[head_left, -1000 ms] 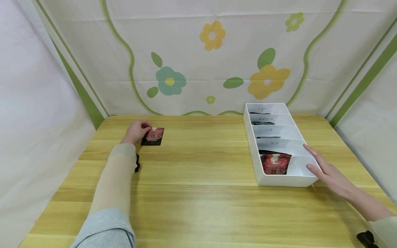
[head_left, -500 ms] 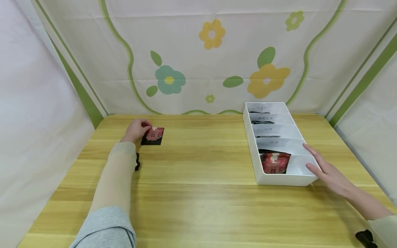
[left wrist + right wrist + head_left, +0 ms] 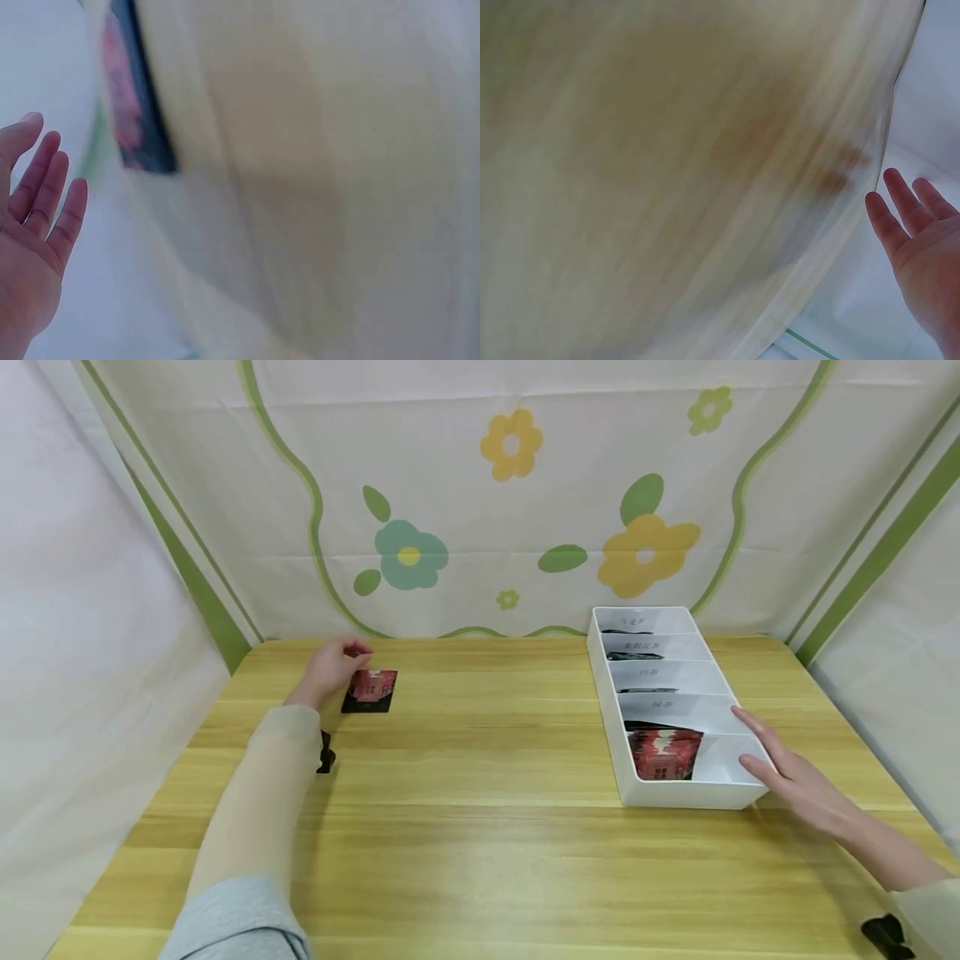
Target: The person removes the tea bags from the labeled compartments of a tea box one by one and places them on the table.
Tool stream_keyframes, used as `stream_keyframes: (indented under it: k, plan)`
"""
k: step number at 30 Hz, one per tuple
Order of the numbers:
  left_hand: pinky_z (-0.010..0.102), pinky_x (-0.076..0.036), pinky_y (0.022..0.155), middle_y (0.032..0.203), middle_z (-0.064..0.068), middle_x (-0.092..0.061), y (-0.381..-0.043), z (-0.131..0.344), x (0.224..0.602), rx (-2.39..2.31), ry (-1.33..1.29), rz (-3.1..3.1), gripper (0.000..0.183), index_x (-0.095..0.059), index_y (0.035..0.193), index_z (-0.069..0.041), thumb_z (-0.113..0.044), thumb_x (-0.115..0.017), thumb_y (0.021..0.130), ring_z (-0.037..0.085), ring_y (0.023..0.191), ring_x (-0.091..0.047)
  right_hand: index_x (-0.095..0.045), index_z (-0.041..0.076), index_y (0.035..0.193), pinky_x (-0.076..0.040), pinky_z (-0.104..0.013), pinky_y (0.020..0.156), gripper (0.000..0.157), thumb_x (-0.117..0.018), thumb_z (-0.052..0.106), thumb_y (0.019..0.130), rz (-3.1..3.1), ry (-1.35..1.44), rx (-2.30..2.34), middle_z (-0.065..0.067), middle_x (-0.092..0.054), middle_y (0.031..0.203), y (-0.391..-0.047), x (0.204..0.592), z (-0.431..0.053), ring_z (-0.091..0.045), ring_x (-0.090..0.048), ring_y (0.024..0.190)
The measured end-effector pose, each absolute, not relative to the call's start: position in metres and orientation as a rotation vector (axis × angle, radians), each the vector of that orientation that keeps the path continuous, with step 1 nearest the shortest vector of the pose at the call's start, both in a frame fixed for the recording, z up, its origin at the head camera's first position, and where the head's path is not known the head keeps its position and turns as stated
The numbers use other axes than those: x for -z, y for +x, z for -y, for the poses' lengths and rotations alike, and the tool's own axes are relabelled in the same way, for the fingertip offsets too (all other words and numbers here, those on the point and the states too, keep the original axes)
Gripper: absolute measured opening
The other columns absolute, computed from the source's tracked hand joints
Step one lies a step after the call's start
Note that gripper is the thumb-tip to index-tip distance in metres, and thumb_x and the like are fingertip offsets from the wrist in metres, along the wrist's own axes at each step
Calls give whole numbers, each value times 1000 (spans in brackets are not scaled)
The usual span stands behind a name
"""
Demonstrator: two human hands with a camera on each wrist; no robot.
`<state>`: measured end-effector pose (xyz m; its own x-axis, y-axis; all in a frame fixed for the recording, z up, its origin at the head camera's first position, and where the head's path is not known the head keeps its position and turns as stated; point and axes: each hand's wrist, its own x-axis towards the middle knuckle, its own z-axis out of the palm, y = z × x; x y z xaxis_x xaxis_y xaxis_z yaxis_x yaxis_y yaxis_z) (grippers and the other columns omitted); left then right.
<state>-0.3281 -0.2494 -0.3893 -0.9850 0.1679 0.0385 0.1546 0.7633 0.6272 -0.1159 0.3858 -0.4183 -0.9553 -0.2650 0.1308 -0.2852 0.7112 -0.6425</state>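
A red and black sachet (image 3: 372, 692) lies flat at the back left of the wooden table. My left hand (image 3: 327, 670) hovers at its upper left corner, fingers relaxed, holding nothing. In the left wrist view a gap shows between the spread fingers and the blurred sachet (image 3: 124, 101). On the right stands a white box (image 3: 693, 795) divided into labelled compartments. My right hand (image 3: 804, 789) rests against its front right corner, thumb and forefinger laid over the rim. Straight fingers of that hand (image 3: 922, 247) show in the right wrist view. Inside the nearest compartment leans another red sachet (image 3: 666, 755).
Dark sachets (image 3: 636, 656) sit low in the farther compartments of the box. A floral cloth (image 3: 450, 460) hangs behind the table, with more cloth at both sides. Black straps show at both wrists.
My left hand has let go of the sachet and lifted slightly up and away from it. The sachet stays on the table. My right hand and the box have not moved.
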Motion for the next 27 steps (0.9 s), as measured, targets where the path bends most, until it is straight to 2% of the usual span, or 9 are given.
stream_keyframes:
  k: [3, 4, 6, 10, 11, 12, 16, 22, 27]
  plan:
    - [41, -48, 71, 116, 18, -59, -326, 238, 384, -1066, 331, -2910, 28, -61, 121, -1, -20, -55, 101, 36, 87, -60, -10, 26, 158, -6, -12, 101, 63, -42, 14, 104, 2884, 461, -1098, -21, -14, 157, -116, 417, -385, 5, -13, 133]
    - [40, -48, 71, 114, 17, -59, -325, 233, 382, -1081, 361, -2911, 27, -62, 120, -2, -20, -55, 101, 36, 87, -59, -10, 26, 158, -7, -19, 106, 63, -41, 14, 104, 2885, 458, -1107, -21, -14, 157, -116, 417, -385, -1, -13, 135]
    - [41, -50, 71, 112, 16, -60, -322, 222, 378, -1136, 412, -2894, 25, -63, 119, -2, -19, -57, 100, 35, 88, -60, -10, 26, 158, -7, -20, 106, 63, -42, 14, 104, 2883, 460, -1113, -21, -14, 158, -116, 417, -384, -2, -12, 136]
    - [44, -48, 80, 107, 11, -64, -312, 196, 373, -1217, 542, -2880, 20, -66, 113, -5, -17, -61, 98, 30, 99, -58, -10, 25, 158, -7, -19, 106, 64, -42, 14, 104, 2875, 469, -1111, -21, -14, 157, -116, 417, -383, 1, -12, 135]
    - [43, -49, 80, 107, 11, -64, -310, 189, 372, -1227, 571, -2866, 20, -66, 112, -5, -17, -61, 98, 29, 98, -59, -11, 25, 158, -5, -13, 102, 64, -43, 14, 104, 2873, 472, -1104, -21, -14, 157, -116, 417, -383, 7, -11, 133]
    - [42, -48, 80, 108, 10, -65, -307, 181, 371, -1229, 603, -2858, 19, -67, 112, -6, -18, -62, 98, 28, 98, -59, -11, 25, 158, -5, -12, 101, 64, -43, 14, 104, 2871, 473, -1102, -21, -14, 157, -116, 416, -383, 8, -11, 132]
    - [39, -51, 79, 108, 7, -66, -293, 148, 366, -1232, 739, -2795, 19, -69, 111, -7, -18, -63, 97, 22, 101, -59, -11, 25, 158, -6, -12, 101, 64, -43, 14, 104, 2867, 470, -1098, -20, -15, 157, -116, 416, -384, 8, -12, 131]
    - [32, -53, 70, 105, 2, -67, -273, 99, 367, -1300, 989, -2676, 15, -70, 107, -9, -17, -65, 95, 17, 95, -61, -11, 25, 158, -7, -10, 100, 64, -43, 14, 104, 2864, 469, -1095, -21, -15, 157, -115, 416, -384, 10, -13, 130]
    - [28, -53, 66, 105, 7, -68, -258, 61, 367, -1390, 1175, -2518, 14, -70, 105, -7, -14, -68, 93, 12, 92, -61, -11, 25, 158, -7, -10, 100, 64, -43, 15, 104, 2867, 460, -1097, -21, -16, 157, -115, 417, -384, 9, -13, 130]
